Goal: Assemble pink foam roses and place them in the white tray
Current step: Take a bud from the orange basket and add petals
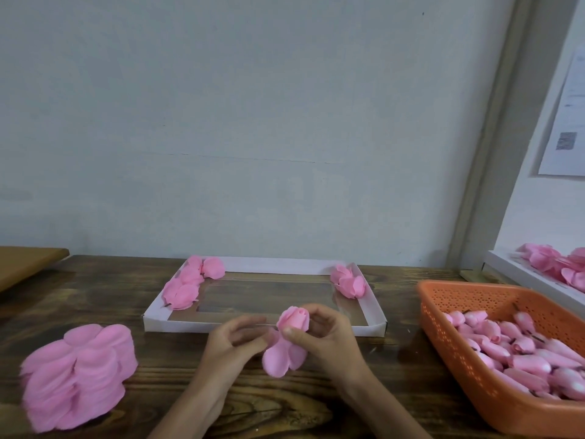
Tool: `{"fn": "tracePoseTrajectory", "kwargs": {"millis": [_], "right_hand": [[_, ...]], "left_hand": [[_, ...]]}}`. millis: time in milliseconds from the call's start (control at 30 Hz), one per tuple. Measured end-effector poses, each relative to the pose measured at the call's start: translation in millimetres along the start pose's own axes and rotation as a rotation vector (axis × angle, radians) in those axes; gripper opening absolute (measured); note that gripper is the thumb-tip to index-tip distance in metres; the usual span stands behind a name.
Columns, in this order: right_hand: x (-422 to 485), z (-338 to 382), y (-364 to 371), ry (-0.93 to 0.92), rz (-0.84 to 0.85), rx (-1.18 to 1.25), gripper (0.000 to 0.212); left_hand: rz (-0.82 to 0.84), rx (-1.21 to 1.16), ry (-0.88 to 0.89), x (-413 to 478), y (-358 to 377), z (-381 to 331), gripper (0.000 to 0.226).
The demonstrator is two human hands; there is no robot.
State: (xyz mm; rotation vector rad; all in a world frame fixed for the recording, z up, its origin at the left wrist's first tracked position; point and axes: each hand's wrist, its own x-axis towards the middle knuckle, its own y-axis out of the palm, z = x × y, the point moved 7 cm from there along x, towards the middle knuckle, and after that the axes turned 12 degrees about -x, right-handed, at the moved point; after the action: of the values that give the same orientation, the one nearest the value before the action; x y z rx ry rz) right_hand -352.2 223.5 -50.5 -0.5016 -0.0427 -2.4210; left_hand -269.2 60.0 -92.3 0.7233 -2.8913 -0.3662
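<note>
A pink foam rose bud [292, 318] is held just above a dark wooden table [95, 296], low in the middle of the view, in front of the near wall of a white tray [266, 326]. A pink petal piece [283, 356] hangs below the bud, at its 6 o'clock.

The right hand [326, 340], at the bud's 3 o'clock, pinches the bud and petal piece between thumb and curled fingers. The left hand [235, 339], at 9 o'clock, has its fingers loosely curled and its thumb tip against the edge of the petal piece; whether it actually grips anything cannot be told. A thin stem [269, 326] runs from the bud toward the left hand's fingers.

The tray lies at the bud's 12 o'clock. Inside it, finished roses [190, 285] fill the far left corner at 11 o'clock, and a smaller cluster of roses [348, 280] sits in the far right corner at 1 o'clock.

A tall stack of loose pink petals [79, 375] sits on the table at 8 o'clock, well apart from the hands. An orange perforated basket [459, 359] at 3 to 4 o'clock holds many pink buds [522, 346]. Beyond it, at 2 o'clock, a second white tray [519, 274] carries more pink roses. A pale wall fills the upper view, with a sheet of paper [569, 122] fixed at far right.
</note>
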Motion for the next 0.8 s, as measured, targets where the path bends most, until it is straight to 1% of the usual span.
{"fn": "tracePoseTrajectory", "kwargs": {"millis": [100, 200, 300, 433, 567, 633, 700, 800], "right_hand": [[-0.3, 0.3, 0.5, -0.006, 0.001, 0.005, 0.021], [-1.4, 1.3, 0.4, 0.001, 0.019, -0.024, 0.022], [-2.8, 3.6, 4.6, 0.009, 0.057, -0.05, 0.024], [-6.9, 9.7, 14.9, -0.009, 0.089, -0.114, 0.021], [-7.9, 9.4, 18.7, -0.009, 0.071, -0.115, 0.023], [-8.0, 8.6, 19.3, -0.012, 0.064, -0.118, 0.025], [-7.8, 6.8, 18.9, -0.01, 0.062, -0.139, 0.032], [-6.8, 3.3, 15.5, 0.003, 0.039, -0.163, 0.039]], "left_hand": [[0.012, -0.01, -0.007, 2.0, -0.9, 0.0, 0.056], [-0.012, -0.115, -0.004, 3.0, -1.8, 1.4, 0.05], [-0.044, -0.228, 0.008, -0.7, -0.9, -2.4, 0.035], [-0.074, -0.144, 0.076, -6.3, 2.9, -10.7, 0.009], [-0.062, -0.076, 0.161, -11.2, 9.3, -15.1, 0.016], [-0.05, -0.078, 0.2, -12.8, 11.8, -18.4, 0.014], [-0.031, -0.08, 0.225, -14.5, 15.2, -22.0, 0.008], [-0.014, -0.078, 0.226, -15.5, 17.4, -23.2, 0.025]]}}
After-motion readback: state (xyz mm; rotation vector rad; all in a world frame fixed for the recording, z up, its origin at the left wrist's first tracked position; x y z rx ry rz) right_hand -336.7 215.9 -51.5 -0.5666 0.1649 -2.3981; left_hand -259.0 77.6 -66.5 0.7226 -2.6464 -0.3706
